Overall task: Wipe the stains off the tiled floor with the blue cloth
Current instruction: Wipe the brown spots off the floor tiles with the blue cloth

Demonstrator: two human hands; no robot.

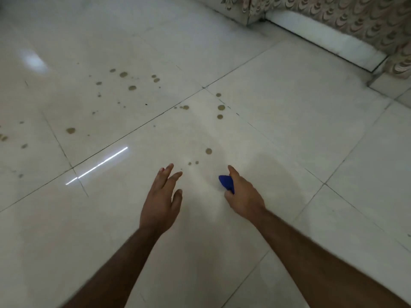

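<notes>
The glossy white tiled floor (278,103) carries several brown stains. One round stain (208,151) lies just beyond my hands, with two small spots (193,163) nearer. More stains (132,87) are scattered over the tile at the upper left, and others (221,107) sit near the tile joint at centre. My right hand (243,192) grips the blue cloth (227,183), bunched up and mostly hidden in the fist. My left hand (161,201) hovers over the floor with its fingers straight and holds nothing.
A patterned beige fabric (355,21) hangs at the upper right above a white skirting ledge (322,38). Dark grout lines (138,127) cross the floor. A bright strip of reflected light (100,165) lies left of my hands.
</notes>
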